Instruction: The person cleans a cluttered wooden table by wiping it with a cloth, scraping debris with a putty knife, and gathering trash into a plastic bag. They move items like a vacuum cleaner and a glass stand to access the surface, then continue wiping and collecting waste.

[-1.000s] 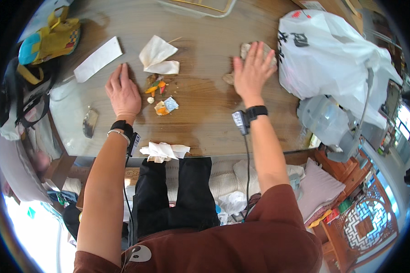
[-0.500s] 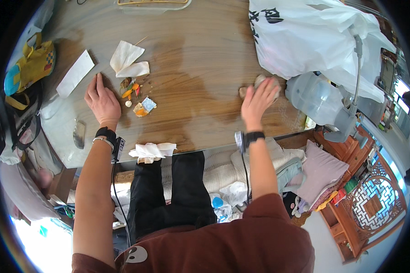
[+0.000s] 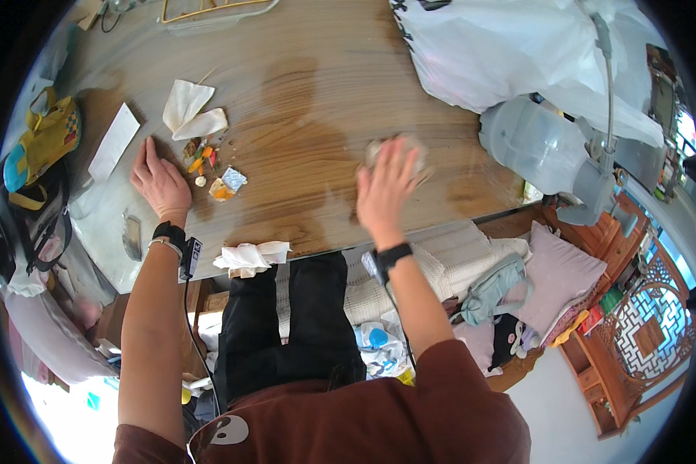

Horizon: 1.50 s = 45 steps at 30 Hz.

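A greyish cloth (image 3: pixel 416 151) lies on the right half of a wood-grained desk (image 3: pixel 456 166), beneath a person's right hand (image 3: pixel 387 185). That hand is flat over it, fingers outstretched and slightly parted, not curled around it; hand and cloth are blurred. The left hand (image 3: pixel 161 183) rests palm down on the desk's left side, fingers extended and holding nothing visible, just beside a white strip (image 3: pixel 115 144).

Between the hands, nearer the left, sit colourful food scraps (image 3: pixel 201 159), a small blue-and-white packet (image 3: pixel 233 179) and an opened-out tissue (image 3: pixel 187 113). A crumpled tissue (image 3: pixel 253 257) hangs partly over the near edge. At the right stand a white plastic bag (image 3: pixel 495 66) and a clear plastic container (image 3: pixel 522 147).

A wide sweep of the cloth leftward could scatter the scraps; one to the right could knock the container. The overhanging tissue could drop if brushed. With only a flat palm over it, the cloth might bunch or slip.

The bag bears black markings, partly cut off by the frame. The packet's blue print is too small to read.
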{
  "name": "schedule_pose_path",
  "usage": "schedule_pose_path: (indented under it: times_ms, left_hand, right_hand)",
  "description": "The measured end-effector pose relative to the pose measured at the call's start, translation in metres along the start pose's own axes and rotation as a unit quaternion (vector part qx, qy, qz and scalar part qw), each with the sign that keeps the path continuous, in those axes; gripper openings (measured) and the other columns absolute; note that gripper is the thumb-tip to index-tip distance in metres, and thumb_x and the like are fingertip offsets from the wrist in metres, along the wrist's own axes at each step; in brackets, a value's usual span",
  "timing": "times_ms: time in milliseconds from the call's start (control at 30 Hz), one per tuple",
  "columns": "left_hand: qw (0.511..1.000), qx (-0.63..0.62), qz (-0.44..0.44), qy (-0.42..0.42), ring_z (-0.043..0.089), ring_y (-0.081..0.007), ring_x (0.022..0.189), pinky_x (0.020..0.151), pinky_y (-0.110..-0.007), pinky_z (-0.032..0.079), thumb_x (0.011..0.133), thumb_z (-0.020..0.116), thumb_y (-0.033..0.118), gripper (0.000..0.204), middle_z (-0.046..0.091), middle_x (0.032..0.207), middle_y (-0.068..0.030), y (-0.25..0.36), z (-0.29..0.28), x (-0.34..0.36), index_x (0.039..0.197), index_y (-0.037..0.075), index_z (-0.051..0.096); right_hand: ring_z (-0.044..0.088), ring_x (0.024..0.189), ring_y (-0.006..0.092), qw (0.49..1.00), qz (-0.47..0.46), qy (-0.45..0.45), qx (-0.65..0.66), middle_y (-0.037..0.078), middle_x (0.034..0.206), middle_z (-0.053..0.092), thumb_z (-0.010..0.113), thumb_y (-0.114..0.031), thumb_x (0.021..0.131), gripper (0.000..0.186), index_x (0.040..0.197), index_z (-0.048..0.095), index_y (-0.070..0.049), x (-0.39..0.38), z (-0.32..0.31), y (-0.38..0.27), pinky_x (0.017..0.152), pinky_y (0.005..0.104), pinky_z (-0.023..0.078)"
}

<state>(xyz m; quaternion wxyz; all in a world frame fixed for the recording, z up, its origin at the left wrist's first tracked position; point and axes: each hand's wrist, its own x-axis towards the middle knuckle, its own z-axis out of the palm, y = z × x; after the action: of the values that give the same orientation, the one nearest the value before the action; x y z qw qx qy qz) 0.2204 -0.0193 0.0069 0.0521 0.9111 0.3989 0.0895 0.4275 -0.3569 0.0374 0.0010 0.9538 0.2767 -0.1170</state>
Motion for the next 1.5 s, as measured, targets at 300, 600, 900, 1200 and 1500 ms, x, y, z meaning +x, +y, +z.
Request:
schedule_pose_path:
  times_ms: [300, 600, 900, 1200, 1500]
  left_hand:
    - [1.000, 0.009, 0.009, 0.001, 0.040, -0.0311, 0.126, 0.108, -0.044, 0.029, 0.093, 0.047, 0.011, 0.048, 0.045, 0.139, -0.0138, -0.003, 0.001, -0.001, 0.141, 0.005, 0.046]
    - [1.000, 0.019, -0.002, -0.002, 0.041, -0.0307, 0.126, 0.108, -0.044, 0.030, 0.092, 0.048, 0.011, 0.049, 0.046, 0.139, -0.0124, 0.001, -0.002, 0.002, 0.141, 0.005, 0.046]
    - [1.000, -0.007, -0.024, -0.010, 0.039, -0.0332, 0.126, 0.109, -0.046, 0.029, 0.092, 0.048, 0.012, 0.049, 0.046, 0.139, -0.0124, 0.003, -0.002, 0.000, 0.140, 0.007, 0.047]
    - [1.000, -0.001, -0.008, -0.012, 0.039, -0.0331, 0.127, 0.109, -0.045, 0.028, 0.093, 0.046, 0.011, 0.050, 0.045, 0.141, -0.0136, 0.001, -0.002, 0.000, 0.142, 0.005, 0.044]
    - [1.000, -0.001, 0.005, 0.000, 0.040, -0.0336, 0.124, 0.107, -0.045, 0.031, 0.092, 0.048, 0.011, 0.048, 0.045, 0.138, -0.0131, 0.004, -0.005, 0.003, 0.140, 0.004, 0.047]
  right_hand:
    - [0.036, 0.133, 0.0398, 0.963, 0.216, 0.163, 0.014, 0.016, 0.148, 0.041, 0.041, -0.024, 0.102, 0.043, 0.139, 0.047, -0.001, 0.105, -0.006, 0.054, 0.101, 0.0581, 0.032]
    - [0.036, 0.133, 0.0404, 0.991, -0.053, 0.113, 0.048, 0.015, 0.145, 0.042, 0.052, -0.023, 0.097, 0.045, 0.136, 0.047, -0.003, 0.084, -0.008, -0.046, 0.103, 0.0554, 0.033]
    - [0.029, 0.139, 0.0393, 0.972, 0.152, 0.179, 0.025, 0.017, 0.150, 0.037, 0.043, -0.025, 0.102, 0.048, 0.145, 0.039, -0.005, 0.078, 0.011, -0.047, 0.105, 0.0600, 0.026]
    - [0.038, 0.130, 0.0369, 0.951, 0.073, 0.210, 0.216, 0.015, 0.145, 0.043, 0.054, -0.009, 0.094, 0.039, 0.132, 0.054, -0.006, 0.134, -0.009, -0.090, 0.103, 0.0566, 0.030]
    - [0.044, 0.133, 0.0310, 0.956, -0.179, 0.052, 0.225, 0.010, 0.141, 0.051, 0.051, -0.005, 0.088, 0.041, 0.128, 0.058, -0.006, 0.021, 0.009, -0.152, 0.102, 0.0498, 0.037]
